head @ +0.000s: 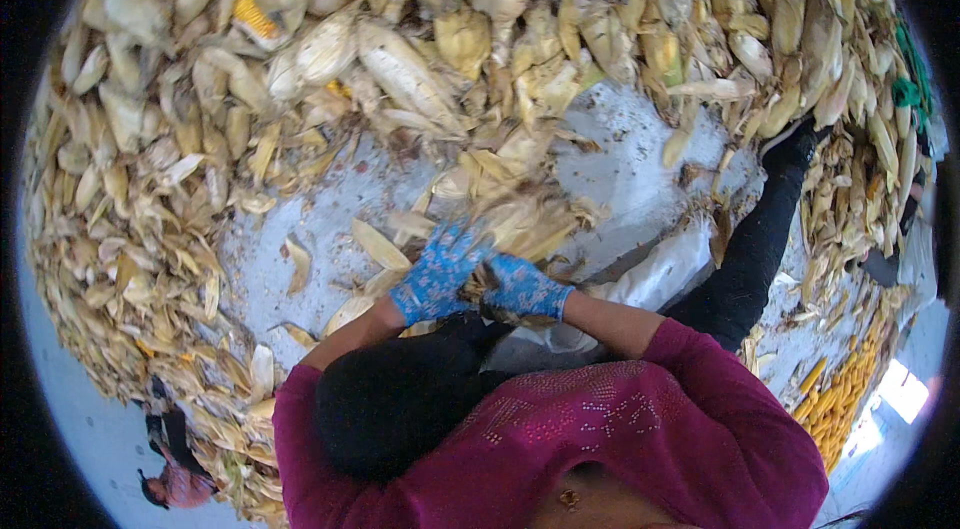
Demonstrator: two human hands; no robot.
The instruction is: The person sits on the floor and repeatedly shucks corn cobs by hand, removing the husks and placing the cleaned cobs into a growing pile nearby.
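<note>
My left hand (441, 272), in a blue floral glove, is over dry corn husks with its fingers stretched forward and blurred. Right beside it my right hand (525, 289), in a matching glove, is bent around dark brown husk or silk (475, 284) that shows between the two hands and under the palm. Just beyond the fingertips lies a blurred bundle of pale husks (534, 221). Whether an ear of corn is inside the grip is hidden. Loose husk leaves (380, 244) lie to the left of my left hand.
Unhusked corn ears (409, 71) are heaped ahead and along both sides. Loose husks (150, 281) pile up at left. Husked yellow ears (844, 379) lie at lower right. A white sack (667, 266) is beside my outstretched leg (757, 244). Another person (176, 480) is at lower left.
</note>
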